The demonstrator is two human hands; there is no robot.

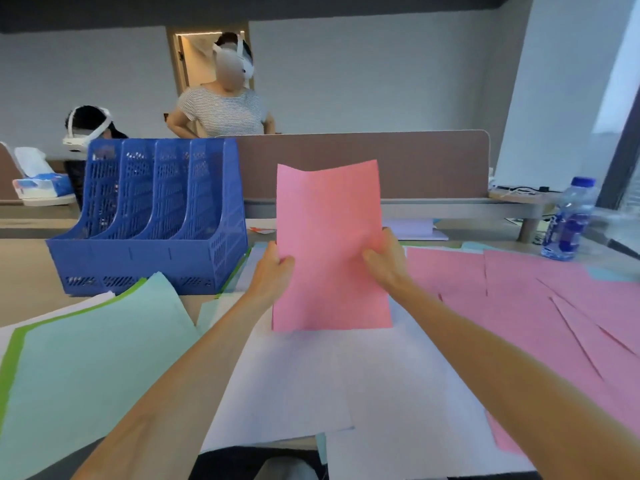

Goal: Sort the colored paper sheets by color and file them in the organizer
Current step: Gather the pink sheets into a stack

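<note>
Single view on my feed. Wide-angle head camera sits over the near edge of the desk, facing forward and down. Left hand and right hand close, centre frame; partition far behind.

Pale grey walls frame a lit doorway; a brown divider panel backs the tabletop, with a bright window at right.

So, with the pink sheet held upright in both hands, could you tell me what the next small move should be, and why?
Probably carry the pink paper sheet left toward the blue plastic slotted organizer. The left hand and right hand pinch its side edges, holding it upright above the white sheets, and the organizer's slots look empty.
</note>
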